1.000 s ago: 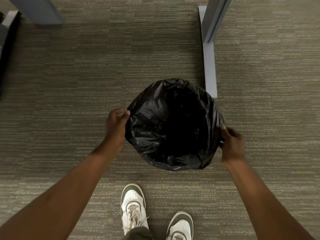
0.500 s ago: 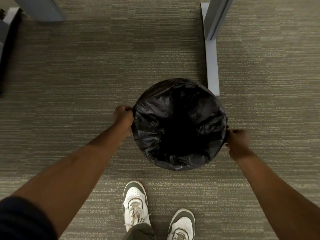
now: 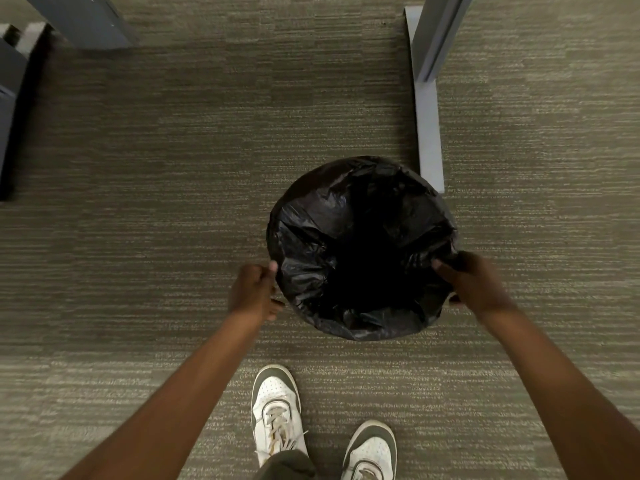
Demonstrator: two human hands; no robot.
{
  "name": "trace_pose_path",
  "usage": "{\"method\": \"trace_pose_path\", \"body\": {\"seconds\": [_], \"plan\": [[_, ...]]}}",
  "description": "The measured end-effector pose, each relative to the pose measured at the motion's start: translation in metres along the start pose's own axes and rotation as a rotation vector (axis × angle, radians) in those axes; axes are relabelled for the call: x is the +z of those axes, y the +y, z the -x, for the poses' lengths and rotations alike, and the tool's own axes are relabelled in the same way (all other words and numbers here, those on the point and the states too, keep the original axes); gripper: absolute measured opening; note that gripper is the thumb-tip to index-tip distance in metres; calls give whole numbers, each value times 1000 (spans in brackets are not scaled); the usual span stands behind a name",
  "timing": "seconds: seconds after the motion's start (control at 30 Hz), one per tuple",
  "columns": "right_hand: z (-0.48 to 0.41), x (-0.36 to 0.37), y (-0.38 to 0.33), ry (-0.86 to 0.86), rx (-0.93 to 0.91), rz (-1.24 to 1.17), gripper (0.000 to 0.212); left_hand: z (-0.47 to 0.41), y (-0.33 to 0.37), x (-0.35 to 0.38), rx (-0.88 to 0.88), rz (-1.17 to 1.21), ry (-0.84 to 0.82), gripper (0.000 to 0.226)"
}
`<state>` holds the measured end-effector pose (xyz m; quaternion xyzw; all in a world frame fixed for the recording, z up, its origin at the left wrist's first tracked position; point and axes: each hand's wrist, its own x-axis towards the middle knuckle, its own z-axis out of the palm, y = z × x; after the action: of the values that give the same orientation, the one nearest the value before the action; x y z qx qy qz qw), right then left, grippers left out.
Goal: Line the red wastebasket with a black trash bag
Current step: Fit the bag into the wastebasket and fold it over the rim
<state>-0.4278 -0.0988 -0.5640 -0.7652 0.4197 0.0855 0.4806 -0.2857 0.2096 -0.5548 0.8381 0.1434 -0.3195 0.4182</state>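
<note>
A black trash bag is spread over a round wastebasket on the carpet, its mouth wide and its inside dark. The bag covers the whole rim and walls, so no red shows. My left hand is at the bag's left edge, fingers curled on the plastic. My right hand grips the bag's right edge, thumb inside the mouth and fingers outside.
A grey desk leg with a long flat foot stands just behind the basket on the right. Dark furniture sits at the top left. My two white shoes are on the carpet in front of the basket.
Both hands have slid along the rim toward me, from the sides to the near left and near right. The bag's edge now lies flatter and rounder around the rim.
</note>
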Motion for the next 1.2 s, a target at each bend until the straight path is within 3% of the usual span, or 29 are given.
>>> {"method": "trace_pose_path", "body": {"seconds": [0.1, 0.33, 0.43, 0.57, 0.77, 0.9, 0.97, 1.1, 1.2], "plan": [[-2, 0, 0, -88, 16, -95, 8, 8, -4, 8, -17, 73, -141, 20], [-8, 4, -18, 29, -70, -32, 24, -4, 31, 10, 180, 26, 33, 20], [-21, 4, -33, 75, -75, -40, 25, -20, 58, 10, 213, -52, 86, 4], [-50, 10, -58, 170, -6, -27, 20, -47, 91, 8, 178, -214, 85, 28], [-75, 23, -78, 155, 107, -21, 20, -77, 105, 13, 141, -372, 124, 34], [-70, 22, -82, 67, 128, -94, 34, -79, 105, 12, 183, -413, 152, 42], [-59, 23, -79, 75, 25, 42, 48, -68, 97, 9, 222, -476, 163, 55], [-8, 36, -69, 130, -187, 570, 99, -4, 58, 15, 353, -944, 189, 75], [39, 46, -74, 148, -493, 1055, 107, 52, 30, 14, 465, -1189, 117, 83]]}}
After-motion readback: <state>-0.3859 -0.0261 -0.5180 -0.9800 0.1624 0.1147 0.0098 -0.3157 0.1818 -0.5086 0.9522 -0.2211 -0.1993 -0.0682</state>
